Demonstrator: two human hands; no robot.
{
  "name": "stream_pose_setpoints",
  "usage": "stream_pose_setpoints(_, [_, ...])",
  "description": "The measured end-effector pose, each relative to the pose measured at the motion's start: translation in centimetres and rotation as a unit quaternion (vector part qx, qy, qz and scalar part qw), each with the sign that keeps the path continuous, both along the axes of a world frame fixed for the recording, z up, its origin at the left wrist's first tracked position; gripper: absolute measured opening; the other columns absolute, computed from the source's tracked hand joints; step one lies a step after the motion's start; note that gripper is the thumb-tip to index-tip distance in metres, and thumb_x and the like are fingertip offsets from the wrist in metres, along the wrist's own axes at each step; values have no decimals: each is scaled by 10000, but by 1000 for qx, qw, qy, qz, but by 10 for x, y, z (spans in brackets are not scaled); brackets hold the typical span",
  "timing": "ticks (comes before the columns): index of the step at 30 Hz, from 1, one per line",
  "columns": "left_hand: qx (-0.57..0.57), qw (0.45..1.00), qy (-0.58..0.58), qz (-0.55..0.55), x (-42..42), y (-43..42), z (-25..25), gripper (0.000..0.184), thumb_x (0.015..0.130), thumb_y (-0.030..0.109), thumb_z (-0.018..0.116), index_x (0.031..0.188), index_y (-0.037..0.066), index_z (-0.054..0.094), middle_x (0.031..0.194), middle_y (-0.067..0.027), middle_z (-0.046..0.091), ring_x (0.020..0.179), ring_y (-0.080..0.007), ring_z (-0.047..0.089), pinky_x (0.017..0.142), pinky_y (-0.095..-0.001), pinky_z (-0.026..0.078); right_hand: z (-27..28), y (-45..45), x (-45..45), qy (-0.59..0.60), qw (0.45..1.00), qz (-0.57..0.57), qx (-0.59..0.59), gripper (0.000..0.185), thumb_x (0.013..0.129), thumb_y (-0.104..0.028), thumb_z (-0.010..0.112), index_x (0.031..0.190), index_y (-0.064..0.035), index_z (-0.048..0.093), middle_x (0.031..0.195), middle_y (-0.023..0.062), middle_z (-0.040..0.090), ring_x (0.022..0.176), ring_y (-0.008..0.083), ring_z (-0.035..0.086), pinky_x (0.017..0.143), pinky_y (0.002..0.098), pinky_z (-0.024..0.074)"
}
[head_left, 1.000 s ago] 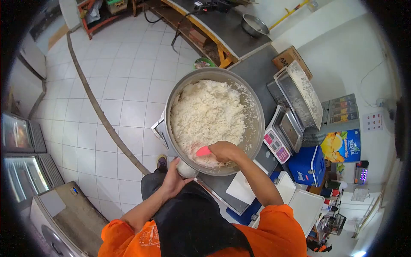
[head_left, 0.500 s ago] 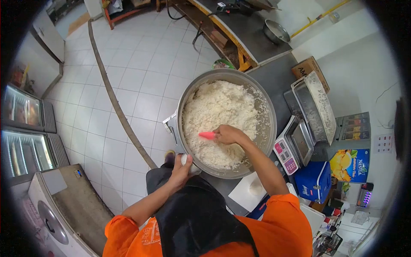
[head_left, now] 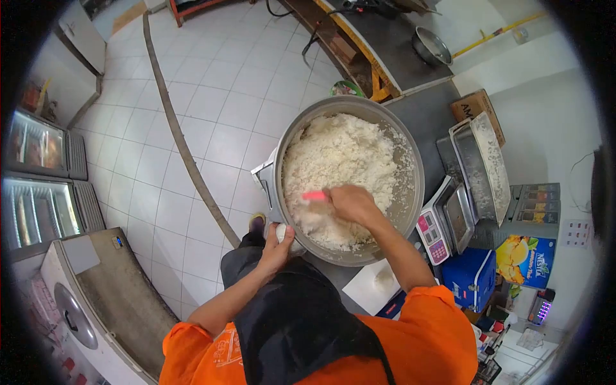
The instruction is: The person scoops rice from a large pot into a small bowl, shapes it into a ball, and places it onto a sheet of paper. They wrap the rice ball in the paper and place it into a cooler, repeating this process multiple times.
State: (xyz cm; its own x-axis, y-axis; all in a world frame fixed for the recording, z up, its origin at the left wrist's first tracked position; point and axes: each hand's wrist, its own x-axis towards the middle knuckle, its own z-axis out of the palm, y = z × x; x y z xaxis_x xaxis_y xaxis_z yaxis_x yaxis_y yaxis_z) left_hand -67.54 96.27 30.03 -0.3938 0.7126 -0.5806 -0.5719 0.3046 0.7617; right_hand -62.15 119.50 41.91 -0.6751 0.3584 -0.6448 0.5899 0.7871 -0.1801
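Observation:
A big round metal pot (head_left: 414, 212) stands before me, filled with white rice (head_left: 340, 151). My right hand (head_left: 351, 204) is closed on a pink-handled utensil (head_left: 314, 196) over the lower part of the rice; the utensil's far part is blurred. At the pot's lower left rim, my left hand (head_left: 276, 249) is wrapped round something white (head_left: 281, 232), mostly hidden by the fingers.
A digital scale (head_left: 434, 236) and metal trays (head_left: 491, 167) stand right of the pot. Beyond them are a cardboard box (head_left: 475, 108) and a blue cooler (head_left: 467, 277). A white board (head_left: 369, 289) lies below the pot. A metal bowl (head_left: 431, 46) sits at the back.
The view has shifted, so the pot appears further right. My right hand has lifted from the pot's near edge towards the middle of the rice, still holding the utensil. My left hand has turned at the rim.

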Motion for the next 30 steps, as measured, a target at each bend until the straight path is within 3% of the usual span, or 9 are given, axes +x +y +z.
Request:
stream_pose_setpoints(3, [5,1000,-13,28,8,0,-16,681,960,575,525,1336,24,385,1178,-136,528,1081,-210,510,951,-323,417,-32,8,-9,38,998,45,-1,262,917,-309,570,1057,-110,666,921,188,690,878,386,665,749,493,514])
stream_pose_setpoints(4, [4,1000,-13,24,9,-1,-20,681,960,575,525,1336,24,385,1178,-136,528,1081,-210,510,951,-323,417,-36,8,-9,25,998,61,-17,228,858,-182,547,1000,-68,684,932,183,697,900,368,679,756,460,528])
stream_pose_setpoints(7, [-18,999,41,8,5,-1,-20,464,1009,440,523,1255,71,389,1146,-113,522,1032,-192,514,873,-363,473,-40,-9,5,-11,994,109,-15,231,871,-165,534,1038,-64,658,924,192,692,879,374,679,740,470,530])
stream_pose_setpoints(12, [-12,999,37,10,5,-2,-27,507,994,481,530,1259,67,401,1176,-127,521,1055,-222,521,856,-364,481,-42,-41,44,5,997,82,0,230,883,-153,523,1058,-44,625,921,197,691,872,373,681,735,481,529])
stream_pose_setpoints(16, [-72,996,46,-39,-6,4,25,527,980,492,549,1266,74,402,1182,-145,521,1096,-235,515,843,-358,484,-30,-35,66,-6,997,74,21,241,877,-150,530,1039,15,599,875,243,674,838,397,680,701,481,530])
stream_pose_setpoints(18, [-47,999,7,0,-6,5,35,677,952,570,545,1324,24,395,1220,-148,510,1107,-217,508,937,-333,442,-23,-26,71,6,998,55,30,245,872,-146,532,1034,29,594,865,249,671,823,402,680,689,481,531])
stream_pose_setpoints(20, [-21,999,-31,16,0,3,8,677,956,563,543,1337,27,383,1224,-148,508,1107,-218,508,936,-339,445,-3,-19,67,-30,999,-11,30,239,867,-115,520,1031,42,592,862,255,671,810,394,684,677,482,534])
stream_pose_setpoints(26, [-18,998,-56,18,3,3,3,687,965,546,538,1370,25,347,1231,-149,492,1105,-222,513,913,-360,475,-11,-10,66,43,985,60,156,262,856,-71,513,1063,72,583,815,273,663,789,377,690,661,480,534])
stream_pose_setpoints(30, [-17,998,-61,27,4,2,5,669,974,537,527,1367,26,348,1203,-142,498,1092,-215,520,889,-352,493,-44,-25,80,11,995,71,70,288,854,-77,519,1086,81,581,779,275,658,779,392,687,659,490,532])
